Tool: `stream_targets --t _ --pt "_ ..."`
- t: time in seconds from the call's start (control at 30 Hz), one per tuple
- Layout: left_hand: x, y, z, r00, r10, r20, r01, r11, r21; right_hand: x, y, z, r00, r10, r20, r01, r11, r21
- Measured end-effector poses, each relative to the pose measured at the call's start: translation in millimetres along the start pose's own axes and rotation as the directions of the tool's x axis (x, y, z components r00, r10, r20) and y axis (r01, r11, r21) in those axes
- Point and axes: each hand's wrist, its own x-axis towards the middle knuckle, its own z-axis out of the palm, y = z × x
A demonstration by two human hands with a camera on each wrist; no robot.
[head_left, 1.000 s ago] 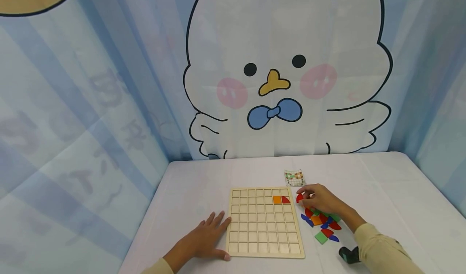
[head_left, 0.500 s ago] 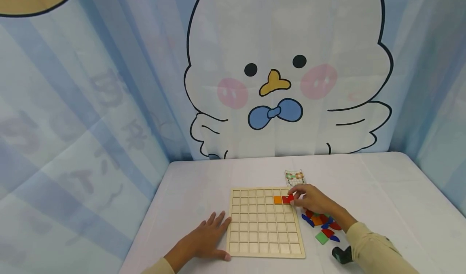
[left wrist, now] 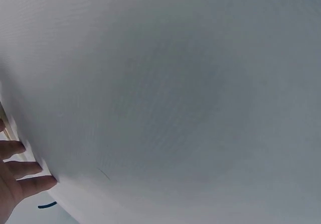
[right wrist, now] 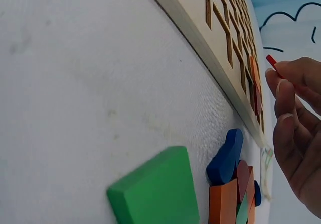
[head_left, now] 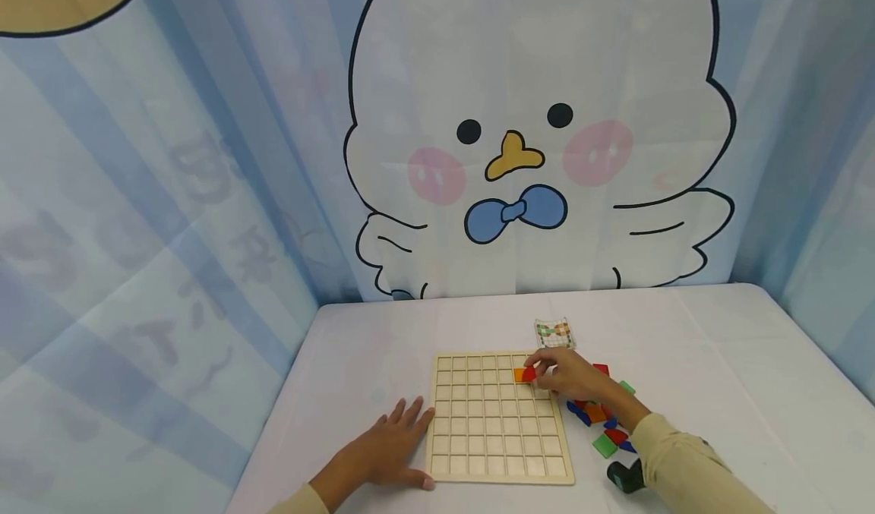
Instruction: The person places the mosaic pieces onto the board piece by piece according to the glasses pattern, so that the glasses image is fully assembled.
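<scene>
Head view: right hand (head_left: 569, 373) pinches one red piece (head_left: 529, 375).

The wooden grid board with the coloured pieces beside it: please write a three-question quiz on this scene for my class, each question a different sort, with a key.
1. True or false: the person's left hand is gripping an orange square piece.

2. Multiple choice: what does the person's right hand pinch?
A) a green square piece
B) a flat red piece
C) a blue curved piece

3. Fill the gap: in the head view, the small printed white card lies just beyond the far ____ corner of the pale wooden grid board.

Key:
1. False; its fingers are spread beside the board's left edge.
2. B
3. right
</scene>
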Motion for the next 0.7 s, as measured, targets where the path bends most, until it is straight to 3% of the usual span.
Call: stream_targets --t 0.23,0.53,0.7 --pt "1.8 -2.2 2.5 1.0 -0.006 0.003 0.006 1.0 0.0 7.1 -4 5 1.0 -0.008 0.002 0.008 0.999 -0.036" --pt "2.2 -4.6 6.2 1.0 0.006 -0.021 -0.006 1.0 -0.004 19.3 -2 12 0.998 -0.055 0.019 0.055 0.998 0.0" --pt "2.4 -5.6 7.6 1.0 0.005 -0.028 -0.005 1.0 0.007 24.5 -4 20 0.998 -0.058 0.001 0.058 0.997 -0.044"
